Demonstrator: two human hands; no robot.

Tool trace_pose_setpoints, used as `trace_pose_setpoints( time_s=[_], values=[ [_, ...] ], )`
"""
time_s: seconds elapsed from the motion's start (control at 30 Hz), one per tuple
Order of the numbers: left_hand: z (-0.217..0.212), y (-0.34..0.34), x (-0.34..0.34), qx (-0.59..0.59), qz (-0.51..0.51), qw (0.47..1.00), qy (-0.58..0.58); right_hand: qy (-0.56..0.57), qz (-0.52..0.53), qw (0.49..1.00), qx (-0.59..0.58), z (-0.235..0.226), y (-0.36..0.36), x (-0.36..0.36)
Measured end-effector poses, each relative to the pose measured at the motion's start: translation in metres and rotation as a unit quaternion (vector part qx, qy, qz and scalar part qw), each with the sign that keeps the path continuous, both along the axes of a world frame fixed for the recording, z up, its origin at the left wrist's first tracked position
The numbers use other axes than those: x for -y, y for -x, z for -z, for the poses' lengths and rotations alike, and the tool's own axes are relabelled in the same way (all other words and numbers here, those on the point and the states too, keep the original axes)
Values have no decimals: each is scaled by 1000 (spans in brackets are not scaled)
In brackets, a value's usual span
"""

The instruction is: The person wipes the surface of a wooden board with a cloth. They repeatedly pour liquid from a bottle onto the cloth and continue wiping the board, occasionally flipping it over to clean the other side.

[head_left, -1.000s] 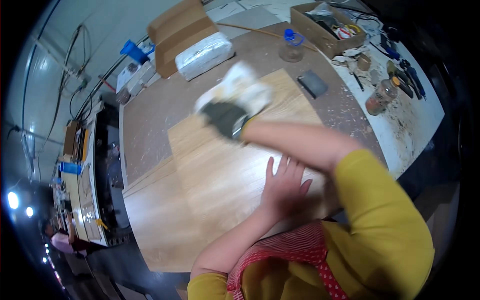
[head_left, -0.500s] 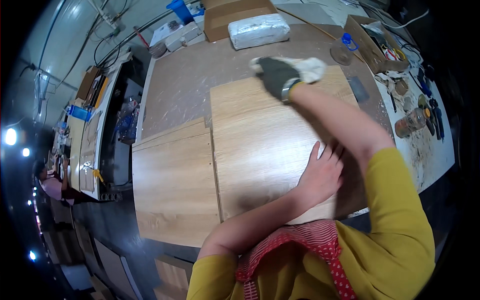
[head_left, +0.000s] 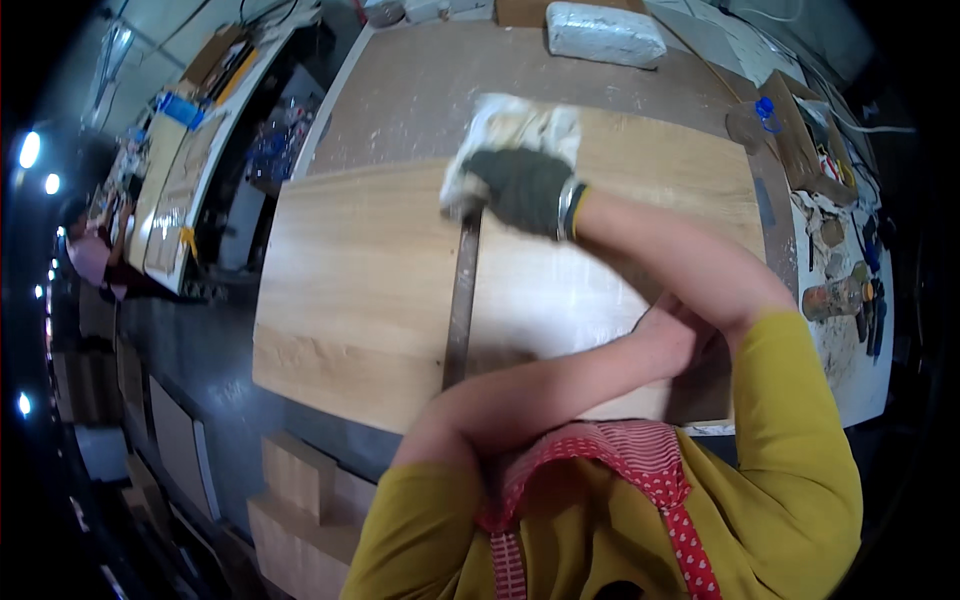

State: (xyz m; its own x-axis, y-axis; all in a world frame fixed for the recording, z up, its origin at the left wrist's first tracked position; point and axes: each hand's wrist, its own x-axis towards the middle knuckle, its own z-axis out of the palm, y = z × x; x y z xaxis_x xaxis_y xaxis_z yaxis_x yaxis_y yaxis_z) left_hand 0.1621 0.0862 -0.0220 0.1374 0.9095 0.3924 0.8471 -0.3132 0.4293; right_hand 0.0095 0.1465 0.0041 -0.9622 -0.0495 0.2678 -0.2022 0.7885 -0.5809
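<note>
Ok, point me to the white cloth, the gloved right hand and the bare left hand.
white cloth (head_left: 520, 125), head view, on its crumpled upper part above the glove.
right hand (head_left: 522, 188), head view, on the back of the dark glove.
left hand (head_left: 672, 330), head view, on its back, flat on the wooden panel (head_left: 350, 270).

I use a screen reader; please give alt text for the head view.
A gloved right hand presses a white cloth onto a pale wooden panel on a workbench, while the bare left hand rests flat on the panel nearer the person.
</note>
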Motion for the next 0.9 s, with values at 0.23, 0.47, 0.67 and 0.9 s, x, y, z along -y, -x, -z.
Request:
trace_pose_setpoints(
  time_s=[0.23, 0.47, 0.67, 0.9],
  values=[
    [48, -42, 5, -110, -80, 989, 66, -35, -63, 997, 28, 8, -40, 37],
    [0, -48, 80, 24, -35, 997, 61, -59, -117, 991, -1, 11, -72, 84],
    [13, -60, 80, 82, -34, 990, 108, -45, -261, 962, -69, 15, -110, 116],
    [-7, -68, 97, 235, -41, 956, 172, -11, -223, 974, 35, -7, -129, 126]
  ],
)
